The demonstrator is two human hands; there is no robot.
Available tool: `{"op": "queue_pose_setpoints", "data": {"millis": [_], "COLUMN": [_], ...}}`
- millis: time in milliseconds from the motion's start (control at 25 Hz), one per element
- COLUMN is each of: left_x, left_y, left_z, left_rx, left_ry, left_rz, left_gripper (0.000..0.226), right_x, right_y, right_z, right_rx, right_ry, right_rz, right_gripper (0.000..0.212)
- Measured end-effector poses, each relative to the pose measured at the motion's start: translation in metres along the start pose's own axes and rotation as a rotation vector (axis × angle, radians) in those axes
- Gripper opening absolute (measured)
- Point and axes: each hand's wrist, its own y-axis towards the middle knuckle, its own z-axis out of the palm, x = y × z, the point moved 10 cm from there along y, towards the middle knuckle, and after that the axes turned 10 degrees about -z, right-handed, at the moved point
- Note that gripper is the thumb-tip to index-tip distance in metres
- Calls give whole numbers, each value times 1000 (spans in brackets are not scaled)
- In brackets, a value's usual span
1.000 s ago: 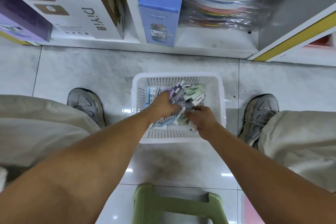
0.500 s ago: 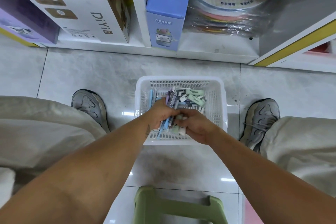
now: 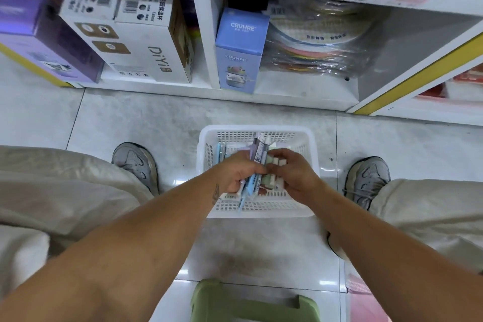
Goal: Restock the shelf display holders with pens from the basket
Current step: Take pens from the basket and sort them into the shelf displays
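A white perforated plastic basket [image 3: 308,140] stands on the tiled floor between my feet, with a few pens left at its far left. Above it both hands meet. My left hand [image 3: 235,172] grips a bunch of pens [image 3: 257,154] in pastel blue, purple and white, their ends sticking out past my fingers toward the shelf and toward me. My right hand [image 3: 294,175] holds several more, pale green and white, and touches the same bunch. No display holders are in view.
A low white shelf [image 3: 203,34] runs along the far side, holding a white DiYi box [image 3: 146,52], a blue CRUHRE box [image 3: 240,52] and wrapped coloured plates [image 3: 318,42]. A green stool [image 3: 251,303] sits under me. My shoes flank the basket.
Both hands have lifted a bunch of pens up out of the basket and gathered them together. My head has tilted up, showing more of the shelf.
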Motion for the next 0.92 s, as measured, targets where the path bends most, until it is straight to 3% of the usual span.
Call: {"op": "queue_pose_setpoints", "data": {"millis": [160, 320, 440, 640, 720, 800, 920], "left_x": [-49, -104, -144, -195, -213, -233, -258], "left_y": [-47, -113, -176, -269, -298, -322, -346], "left_z": [18, 26, 32, 38, 37, 34, 26], "left_rx": [-22, -34, -63, -50, -66, -94, -125], "left_ry": [1, 50, 140, 212, 192, 142, 41], "left_rz": [191, 356, 471, 553, 581, 622, 654], "left_gripper": [32, 30, 24, 31, 33, 30, 37], "right_x": [74, 148, 205, 270, 300, 338, 392], "right_y": [-25, -56, -88, -120, -132, -145, -165], "right_z": [6, 12, 12, -20, -16, -1, 19], "right_rx": [44, 76, 212, 230, 275, 379, 505], "right_ry": [161, 162, 160, -540, -434, -177, -63], "right_rz": [-167, -240, -281, -150, -171, -271, -462], "right_gripper": [27, 27, 29, 17, 20, 40, 35]}}
